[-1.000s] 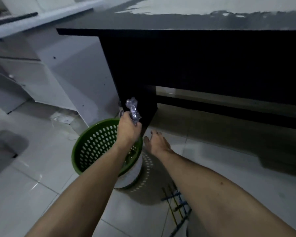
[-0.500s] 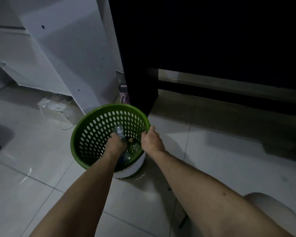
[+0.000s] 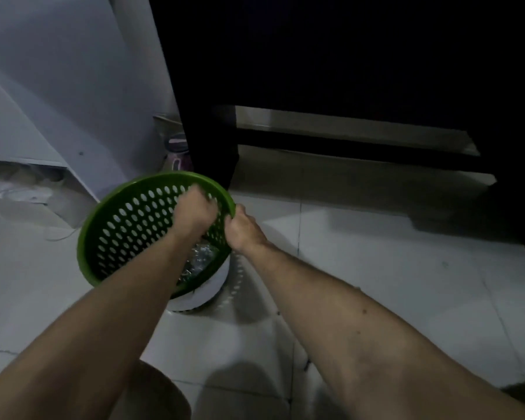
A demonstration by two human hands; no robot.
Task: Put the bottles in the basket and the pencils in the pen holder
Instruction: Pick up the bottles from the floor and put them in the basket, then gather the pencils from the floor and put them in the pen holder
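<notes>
2 hands work at the green basket in the head view, the only view there is. It stands on the tiled floor, just beside the foot of the dark desk's leg, and it looks tipped, its mouth turned toward the camera. The right hand is clamped on the basket's right rim, thumb and fingers pinching the green edge. The left hand is inside the mouth near that same rim, curled and motion-blurred; whether it grips anything I cannot tell. Low in the basket, against its near wall, lie crumpled clear bottles, partly hidden by the left forearm. A small pink-lidded container stands behind the basket, against the desk leg; what it is I cannot tell. No pencils or pen holder show.

Judging the step as dropping a bottle in: keep the right hand's grip firm so the light basket neither tips further nor slides on the smooth tile. Let the bottle go low, over the pile, not from the rim, since crushed plastic bounces. Draw the left hand straight up, clear of the perforated wall, and set the basket level before releasing
</notes>
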